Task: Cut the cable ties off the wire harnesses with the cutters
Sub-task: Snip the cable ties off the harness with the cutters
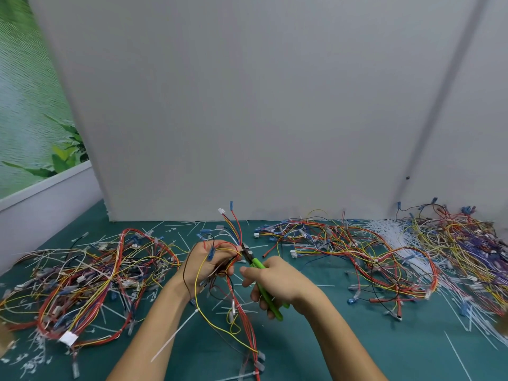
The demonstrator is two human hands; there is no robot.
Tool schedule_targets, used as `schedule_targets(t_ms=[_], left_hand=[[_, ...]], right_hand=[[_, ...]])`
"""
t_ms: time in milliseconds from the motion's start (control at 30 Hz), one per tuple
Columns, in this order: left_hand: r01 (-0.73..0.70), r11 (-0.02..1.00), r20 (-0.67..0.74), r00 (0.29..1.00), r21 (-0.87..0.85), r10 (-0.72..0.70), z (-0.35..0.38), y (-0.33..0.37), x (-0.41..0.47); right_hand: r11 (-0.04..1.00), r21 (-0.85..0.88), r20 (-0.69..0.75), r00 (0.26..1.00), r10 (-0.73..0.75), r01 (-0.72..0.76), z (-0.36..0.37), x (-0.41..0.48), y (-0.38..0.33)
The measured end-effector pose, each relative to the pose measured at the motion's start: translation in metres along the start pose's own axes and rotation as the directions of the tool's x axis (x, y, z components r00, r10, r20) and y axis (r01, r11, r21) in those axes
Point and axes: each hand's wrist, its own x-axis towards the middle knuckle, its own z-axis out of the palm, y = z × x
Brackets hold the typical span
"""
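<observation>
My left hand grips a wire harness of red, yellow, blue and black wires, lifted above the green mat. Its connector ends stick up past my fingers, and its long tails hang toward me. A white cable tie dangles from a yellow wire beside my left forearm. My right hand grips the green-handled cutters. Their dark jaws sit against the bundle right at my left fingers. Whether a tie lies between the jaws is hidden.
A heap of harnesses covers the mat at left, and a larger tangle spreads along the right. White cable ties are piled at back right, with cut scraps scattered over the green mat. A grey panel stands behind.
</observation>
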Motion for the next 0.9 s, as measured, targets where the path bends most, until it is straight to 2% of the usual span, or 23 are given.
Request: schedule_targets(t_ms=[233,400,767,900], left_hand=[[0.003,0.999,-0.021,1.0,-0.045,-0.004,0.0033,0.0023,-0.0004],[-0.01,0.996,-0.017,1.0,-0.088,0.008,0.0025,0.0066,-0.0029],[0.0,0.997,-0.005,1.0,-0.076,0.0,0.0052,0.0061,-0.0031],[-0.009,0.998,-0.009,1.0,-0.065,0.009,0.0038,0.0046,-0.0025]], right_hand=[[0.998,0.062,0.06,0.998,-0.03,0.027,-0.0036,-0.0037,-0.004],[0.991,0.133,0.018,1.0,-0.024,0.021,-0.0031,-0.0008,-0.0057],[0.995,0.071,-0.09,0.994,-0.061,0.068,-0.0008,-0.0011,-0.0039],[0.995,0.069,-0.054,0.996,-0.064,0.068,-0.0021,-0.0017,-0.0037]])
